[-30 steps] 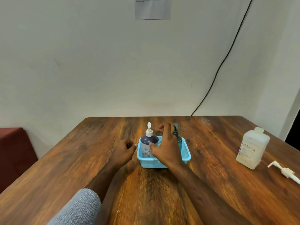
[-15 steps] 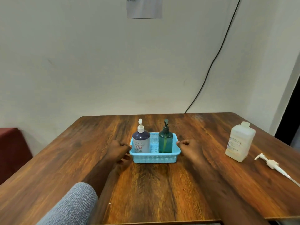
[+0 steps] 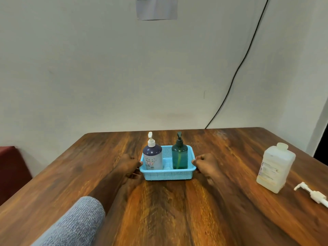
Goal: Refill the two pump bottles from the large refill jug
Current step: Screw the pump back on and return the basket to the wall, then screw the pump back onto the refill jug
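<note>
Two pump bottles stand upright in the blue basket (image 3: pixel 168 174) near the middle of the wooden surface (image 3: pixel 159 210): the dark blue bottle (image 3: pixel 152 157) with a white pump on the left, the green bottle (image 3: pixel 179 158) with a dark pump on the right. We hold the basket from both sides: our left hand (image 3: pixel 128 166) grips its left rim with curled fingers, and our right hand (image 3: pixel 205 164) grips its right rim the same way. A grey sleeve (image 3: pixel 76 222) covers our left forearm. The large refill jug (image 3: pixel 275 167), whitish and capped, stands upright well apart to the right, untouched. Just beside it, nearer the edge, lies a loose white pump head (image 3: pixel 314 194). On the wall behind we see a sheet of paper (image 3: pixel 156 8) and a black cable (image 3: pixel 239 68).
</note>
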`<state>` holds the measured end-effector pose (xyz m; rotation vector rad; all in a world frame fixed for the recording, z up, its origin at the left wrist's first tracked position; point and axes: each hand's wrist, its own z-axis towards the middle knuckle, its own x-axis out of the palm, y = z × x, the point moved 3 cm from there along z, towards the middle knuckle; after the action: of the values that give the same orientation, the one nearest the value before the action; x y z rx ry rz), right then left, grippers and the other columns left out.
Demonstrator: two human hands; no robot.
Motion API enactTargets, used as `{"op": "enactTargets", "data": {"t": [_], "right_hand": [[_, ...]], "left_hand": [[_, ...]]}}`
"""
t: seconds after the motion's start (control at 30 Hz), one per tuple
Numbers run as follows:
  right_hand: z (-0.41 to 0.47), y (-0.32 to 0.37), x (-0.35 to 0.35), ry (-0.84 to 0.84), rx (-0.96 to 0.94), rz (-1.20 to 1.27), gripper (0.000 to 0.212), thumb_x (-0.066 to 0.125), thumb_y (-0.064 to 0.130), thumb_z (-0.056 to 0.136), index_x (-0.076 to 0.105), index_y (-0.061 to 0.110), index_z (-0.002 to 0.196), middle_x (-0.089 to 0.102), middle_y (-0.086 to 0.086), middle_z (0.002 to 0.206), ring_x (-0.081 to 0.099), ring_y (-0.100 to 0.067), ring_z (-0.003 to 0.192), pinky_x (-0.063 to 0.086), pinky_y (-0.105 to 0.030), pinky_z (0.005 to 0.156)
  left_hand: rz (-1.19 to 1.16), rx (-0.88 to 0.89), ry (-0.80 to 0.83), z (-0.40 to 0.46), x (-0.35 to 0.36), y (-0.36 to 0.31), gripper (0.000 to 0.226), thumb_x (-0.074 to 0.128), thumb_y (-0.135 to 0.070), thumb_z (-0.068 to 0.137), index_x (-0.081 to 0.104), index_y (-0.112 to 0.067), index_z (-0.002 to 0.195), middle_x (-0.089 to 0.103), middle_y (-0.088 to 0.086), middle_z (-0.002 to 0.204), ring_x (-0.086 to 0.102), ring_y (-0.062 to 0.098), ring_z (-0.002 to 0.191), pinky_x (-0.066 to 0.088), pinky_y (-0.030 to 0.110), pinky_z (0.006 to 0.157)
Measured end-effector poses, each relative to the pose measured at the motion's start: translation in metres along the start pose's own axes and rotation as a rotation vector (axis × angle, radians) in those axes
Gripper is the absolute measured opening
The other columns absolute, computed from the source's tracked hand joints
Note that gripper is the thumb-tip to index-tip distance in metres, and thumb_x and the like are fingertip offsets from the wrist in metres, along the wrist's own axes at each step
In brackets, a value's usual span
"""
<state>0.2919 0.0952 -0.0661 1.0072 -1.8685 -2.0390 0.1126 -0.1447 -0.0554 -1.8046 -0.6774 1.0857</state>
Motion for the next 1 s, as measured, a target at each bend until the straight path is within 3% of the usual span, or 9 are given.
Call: {"op": "enactTargets", "data": {"t": [0.07,0.3,0.43,0.63,0.7,0.77,0.83,0.9,1.0], "right_hand": [[0.022,0.010,0.003,0.004,-0.015,-0.016,0.008,0.067,0.006,0.090,0.070,-0.001,0.090,0.073,-0.014,0.081,0.067,-0.017,0.063,0.053,-0.028,0.047],[0.115,0.035,0.025,0.024,-0.028,-0.050,0.003,0.067,0.005,0.089,0.068,0.001,0.090,0.071,-0.014,0.088,0.070,-0.025,0.079,0.061,-0.040,0.071],[0.162,0.042,0.039,0.039,-0.024,-0.049,0.006,0.066,0.002,0.090,0.070,0.001,0.087,0.071,-0.015,0.087,0.069,-0.024,0.078,0.060,-0.035,0.066],[0.221,0.042,0.059,0.025,0.013,-0.013,0.011,0.065,0.002,0.092,0.067,0.005,0.082,0.072,-0.017,0.095,0.071,-0.029,0.089,0.061,-0.044,0.084],[0.236,0.042,0.062,0.010,0.021,-0.007,0.006,0.067,0.003,0.091,0.070,0.001,0.095,0.073,-0.017,0.099,0.071,-0.027,0.087,0.061,-0.040,0.081],[0.246,0.040,0.064,0.004,0.042,-0.024,0.017,0.068,0.006,0.091,0.070,-0.002,0.105,0.073,-0.017,0.101,0.071,-0.027,0.086,0.061,-0.035,0.076],[0.252,0.037,0.067,0.012,0.059,-0.002,0.017,0.066,0.007,0.093,0.070,-0.003,0.106,0.073,-0.018,0.100,0.071,-0.026,0.082,0.062,-0.036,0.073],[0.254,0.034,0.070,0.015,0.070,0.074,0.016,0.065,0.008,0.095,0.068,-0.004,0.105,0.072,-0.019,0.099,0.068,-0.021,0.069,0.058,-0.032,0.060],[0.253,0.029,0.070,-0.012,0.051,0.151,0.017,0.067,0.012,0.095,0.070,-0.002,0.104,0.073,-0.017,0.095,0.062,-0.017,0.062,0.055,-0.029,0.059]], "left_hand": [[0.025,0.014,0.007,0.021,0.000,-0.009,0.020,0.059,-0.013,0.098,0.066,0.006,0.099,0.071,0.022,0.094,0.066,0.022,0.070,0.057,0.032,0.060],[0.012,0.016,-0.002,0.097,0.008,-0.040,0.017,0.059,-0.013,0.098,0.063,0.004,0.102,0.070,0.021,0.100,0.063,0.020,0.070,0.053,0.029,0.058],[-0.021,0.019,-0.042,0.140,0.016,-0.053,0.012,0.060,-0.011,0.098,0.063,0.000,0.094,0.067,0.018,0.090,0.061,0.019,0.067,0.051,0.029,0.055],[-0.004,0.009,-0.048,0.197,0.027,-0.068,0.016,0.059,-0.016,0.099,0.065,-0.002,0.103,0.068,0.013,0.092,0.063,0.018,0.072,0.054,0.026,0.057],[-0.009,-0.001,-0.054,0.216,0.031,-0.073,0.016,0.060,-0.016,0.098,0.067,-0.002,0.104,0.070,0.015,0.095,0.065,0.020,0.075,0.056,0.028,0.059],[-0.027,-0.013,-0.064,0.230,0.035,-0.076,0.018,0.063,-0.017,0.096,0.068,-0.001,0.102,0.071,0.016,0.094,0.067,0.023,0.077,0.058,0.031,0.065],[-0.029,-0.017,-0.077,0.243,0.038,-0.077,0.022,0.066,-0.022,0.095,0.068,0.000,0.098,0.073,0.016,0.092,0.071,0.027,0.080,0.061,0.036,0.075],[-0.035,-0.015,-0.088,0.250,0.039,-0.075,0.024,0.067,-0.025,0.094,0.069,-0.001,0.096,0.074,0.016,0.091,0.074,0.030,0.084,0.061,0.043,0.082],[-0.116,0.012,-0.115,0.247,0.041,-0.070,0.024,0.067,-0.027,0.094,0.070,-0.004,0.098,0.074,0.014,0.088,0.074,0.027,0.080,0.063,0.041,0.070]]}}
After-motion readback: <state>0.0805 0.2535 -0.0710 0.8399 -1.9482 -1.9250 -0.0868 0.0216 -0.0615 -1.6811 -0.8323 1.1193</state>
